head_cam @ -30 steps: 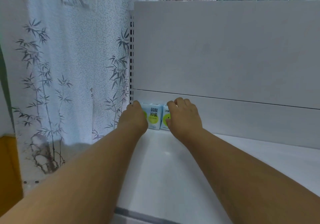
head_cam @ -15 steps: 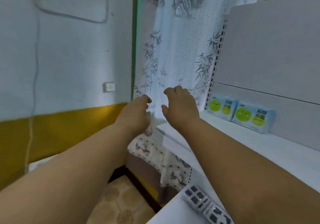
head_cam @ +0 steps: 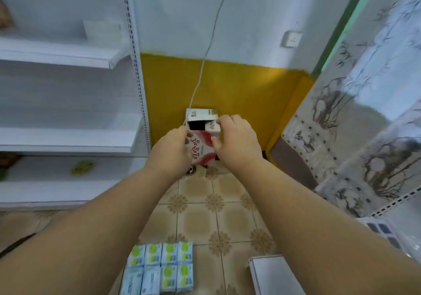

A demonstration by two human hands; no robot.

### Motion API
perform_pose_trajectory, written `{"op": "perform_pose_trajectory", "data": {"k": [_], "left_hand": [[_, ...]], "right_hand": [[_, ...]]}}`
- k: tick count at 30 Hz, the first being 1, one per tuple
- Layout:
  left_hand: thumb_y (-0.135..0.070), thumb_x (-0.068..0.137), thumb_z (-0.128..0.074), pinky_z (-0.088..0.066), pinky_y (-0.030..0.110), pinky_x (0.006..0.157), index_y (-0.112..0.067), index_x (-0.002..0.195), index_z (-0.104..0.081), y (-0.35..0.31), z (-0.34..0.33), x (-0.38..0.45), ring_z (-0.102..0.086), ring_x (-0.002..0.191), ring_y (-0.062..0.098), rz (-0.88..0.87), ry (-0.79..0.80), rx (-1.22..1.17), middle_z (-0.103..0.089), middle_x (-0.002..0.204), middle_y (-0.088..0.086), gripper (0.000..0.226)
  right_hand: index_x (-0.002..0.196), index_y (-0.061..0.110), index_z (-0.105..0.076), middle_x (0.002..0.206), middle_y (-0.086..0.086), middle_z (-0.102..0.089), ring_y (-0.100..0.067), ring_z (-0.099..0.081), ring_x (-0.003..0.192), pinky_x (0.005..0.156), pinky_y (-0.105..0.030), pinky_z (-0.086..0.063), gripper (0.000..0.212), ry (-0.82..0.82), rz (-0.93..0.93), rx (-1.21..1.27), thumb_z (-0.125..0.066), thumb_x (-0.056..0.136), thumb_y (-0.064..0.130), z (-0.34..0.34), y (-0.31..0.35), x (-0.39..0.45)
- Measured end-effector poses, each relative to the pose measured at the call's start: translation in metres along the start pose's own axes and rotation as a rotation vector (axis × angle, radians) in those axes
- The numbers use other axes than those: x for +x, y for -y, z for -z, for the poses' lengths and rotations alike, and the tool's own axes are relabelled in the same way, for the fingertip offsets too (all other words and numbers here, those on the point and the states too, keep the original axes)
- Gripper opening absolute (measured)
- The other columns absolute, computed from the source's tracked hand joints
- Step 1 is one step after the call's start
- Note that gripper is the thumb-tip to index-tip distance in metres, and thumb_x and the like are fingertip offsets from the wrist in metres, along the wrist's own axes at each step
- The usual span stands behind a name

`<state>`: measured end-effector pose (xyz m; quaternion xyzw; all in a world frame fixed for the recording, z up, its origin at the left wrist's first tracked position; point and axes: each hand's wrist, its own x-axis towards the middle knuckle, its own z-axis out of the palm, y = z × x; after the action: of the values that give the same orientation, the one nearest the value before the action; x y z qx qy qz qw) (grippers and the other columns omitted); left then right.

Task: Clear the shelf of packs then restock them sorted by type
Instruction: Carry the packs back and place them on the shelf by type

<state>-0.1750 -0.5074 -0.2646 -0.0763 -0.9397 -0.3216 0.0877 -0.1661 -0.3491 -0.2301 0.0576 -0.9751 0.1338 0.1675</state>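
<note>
Both hands are out in front at the red-and-white carton [head_cam: 202, 135] standing on the tiled floor [head_cam: 218, 215] against the yellow wall [head_cam: 239, 85]. The left hand [head_cam: 170, 153] has its fingers curled at the carton's left top edge, and the right hand [head_cam: 237, 142] pinches the right top corner between thumb and fingers; how firmly either one grips cannot be told.

1 second ago those hands were pressed to 2 packs at the back of the right-hand shelf; now the person has turned away from it, and the hands hold no pack. That suggests a trip back to the carton for more stock, though the visible part of its opening looks dark and its contents cannot be seen.

Near the person's feet, 8 blue-and-green packs [head_cam: 159, 269] lie in 2 rows of 4 on the floor, still to be shelved.

The white shelves [head_cam: 68, 139] stand close on the left, a draped curtain [head_cam: 364, 135] on the right, and a white board [head_cam: 271, 274] lies low at the right. Open floor runs between them.
</note>
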Motion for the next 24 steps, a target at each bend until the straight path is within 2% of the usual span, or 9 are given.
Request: {"op": "perform_pose_trajectory", "data": {"k": [6,12,16,20,24], "left_hand": [[-0.017,0.094,-0.053,-0.048,0.034,0.079,-0.021,0.117,-0.056,0.154,-0.041,-0.011,-0.058,0.094,0.020,0.152,0.140,0.059,-0.060,0.109,-0.001,0.024],[-0.011,0.092,-0.053,-0.049,0.033,0.083,-0.019,0.121,-0.057,0.278,-0.138,-0.056,-0.061,0.096,0.020,0.383,0.335,0.028,-0.061,0.109,-0.001,0.030],[-0.009,0.090,-0.052,-0.047,0.033,0.088,-0.019,0.124,-0.058,0.335,-0.194,-0.083,-0.061,0.103,0.021,0.545,0.382,0.020,-0.062,0.114,0.000,0.036],[-0.011,0.087,-0.055,-0.048,0.032,0.079,-0.019,0.115,-0.059,0.407,-0.259,-0.112,-0.062,0.094,0.021,0.665,0.406,0.004,-0.062,0.101,-0.003,0.030],[-0.006,0.085,-0.053,-0.047,0.032,0.088,-0.016,0.121,-0.057,0.487,-0.334,-0.134,-0.061,0.101,0.023,0.764,0.411,-0.011,-0.063,0.113,0.003,0.038]], "right_hand": [[0.122,0.018,-0.054,0.117,-0.004,-0.054,-0.025,-0.049,0.111,0.093,-0.040,-0.046,0.035,0.276,-0.043,0.128,-0.061,0.089,0.029,-0.163,0.048,-0.003],[0.132,0.021,-0.049,0.127,-0.004,-0.051,-0.027,-0.050,0.115,0.093,-0.039,-0.046,0.043,0.590,-0.144,0.217,-0.060,0.092,0.030,-0.322,0.050,-0.052],[0.131,0.017,-0.050,0.127,-0.008,-0.051,-0.029,-0.050,0.116,0.095,-0.037,-0.044,0.044,0.754,-0.185,0.287,-0.063,0.091,0.028,-0.409,0.044,-0.089],[0.130,0.017,-0.052,0.128,-0.008,-0.050,-0.029,-0.050,0.118,0.093,-0.036,-0.043,0.044,0.901,-0.181,0.317,-0.065,0.089,0.026,-0.510,0.037,-0.120],[0.131,0.016,-0.053,0.129,-0.009,-0.050,-0.031,-0.052,0.117,0.094,-0.037,-0.046,0.046,0.955,-0.231,0.346,-0.067,0.088,0.024,-0.625,0.033,-0.152]]}}
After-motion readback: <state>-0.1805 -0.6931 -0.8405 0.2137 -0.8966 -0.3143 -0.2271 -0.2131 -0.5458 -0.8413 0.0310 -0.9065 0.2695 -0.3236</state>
